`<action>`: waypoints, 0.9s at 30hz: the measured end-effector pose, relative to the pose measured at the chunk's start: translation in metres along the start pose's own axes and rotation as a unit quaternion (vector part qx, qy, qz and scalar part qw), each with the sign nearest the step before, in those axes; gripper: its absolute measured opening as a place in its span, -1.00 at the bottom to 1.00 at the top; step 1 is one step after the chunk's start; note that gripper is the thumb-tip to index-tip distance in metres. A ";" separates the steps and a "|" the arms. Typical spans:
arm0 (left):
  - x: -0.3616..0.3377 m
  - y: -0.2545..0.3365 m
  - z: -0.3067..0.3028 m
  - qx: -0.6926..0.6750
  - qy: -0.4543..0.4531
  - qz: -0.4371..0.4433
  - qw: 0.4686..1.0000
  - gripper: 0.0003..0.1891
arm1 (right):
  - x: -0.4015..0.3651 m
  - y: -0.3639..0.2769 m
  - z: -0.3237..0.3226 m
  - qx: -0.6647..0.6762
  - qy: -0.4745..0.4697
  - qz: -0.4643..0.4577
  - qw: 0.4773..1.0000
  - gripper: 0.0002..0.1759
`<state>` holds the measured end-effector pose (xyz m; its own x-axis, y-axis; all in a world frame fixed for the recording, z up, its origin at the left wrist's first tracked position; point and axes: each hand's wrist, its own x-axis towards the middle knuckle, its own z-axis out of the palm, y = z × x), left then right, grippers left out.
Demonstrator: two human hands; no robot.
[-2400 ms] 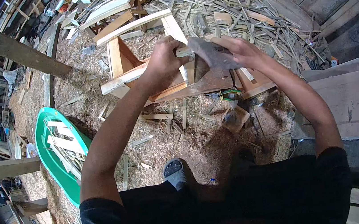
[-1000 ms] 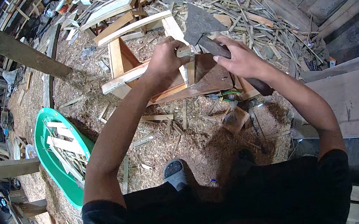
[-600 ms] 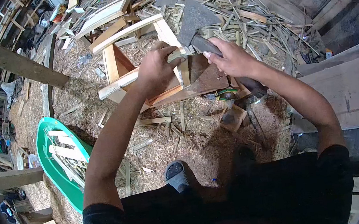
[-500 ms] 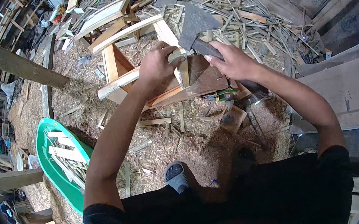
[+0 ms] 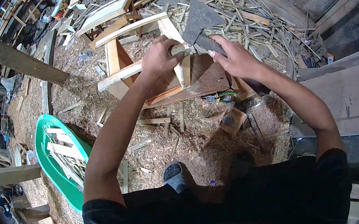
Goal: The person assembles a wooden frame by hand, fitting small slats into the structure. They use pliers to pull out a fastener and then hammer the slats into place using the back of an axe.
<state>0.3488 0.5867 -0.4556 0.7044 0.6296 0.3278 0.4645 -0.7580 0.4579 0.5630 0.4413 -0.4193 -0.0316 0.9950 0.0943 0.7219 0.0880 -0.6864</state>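
Observation:
My right hand (image 5: 237, 60) is closed around the dark handle (image 5: 211, 45) of a hatchet. Its broad grey blade (image 5: 201, 19) points up and away from me, and its lower corner is right at the end of a pale wooden rail (image 5: 122, 76). Splintered wood shows beside that corner. My left hand (image 5: 161, 57) grips the same rail near this end, fingers curled over it and covering part of its length. The rail appears to belong to a wooden frame (image 5: 114, 57) with crosspieces and upright boards, standing on a brown board (image 5: 202, 80).
Wood shavings and offcuts cover the floor (image 5: 161, 145). A green tub (image 5: 42, 146) with wood strips stands at left, near a wooden post (image 5: 25, 63). Piled sticks (image 5: 263, 25) lie at back right, another wooden frame (image 5: 105, 14) behind. Large boards (image 5: 344, 100) stand at right.
The view has shifted slightly. The hatchet and my right hand have moved a little to the right, and splinters now show at the rail's end. My left hand keeps its grip.

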 end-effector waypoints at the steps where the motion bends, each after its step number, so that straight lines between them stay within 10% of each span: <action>1: -0.001 -0.001 0.001 -0.003 -0.001 0.004 1.000 -0.57 | 0.001 0.004 0.002 -0.008 0.006 -0.008 1.000 -0.50; 27: -0.011 0.011 0.000 0.009 0.019 -0.006 1.000 -0.61 | 0.002 -0.014 -0.008 -0.061 -0.040 0.003 0.997 -0.51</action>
<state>0.3461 0.5716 -0.4540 0.6777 0.6448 0.3534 0.4835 -0.7529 0.4465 0.5581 0.4417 -0.4036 -0.0783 0.9965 0.0292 0.8013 0.0803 -0.5929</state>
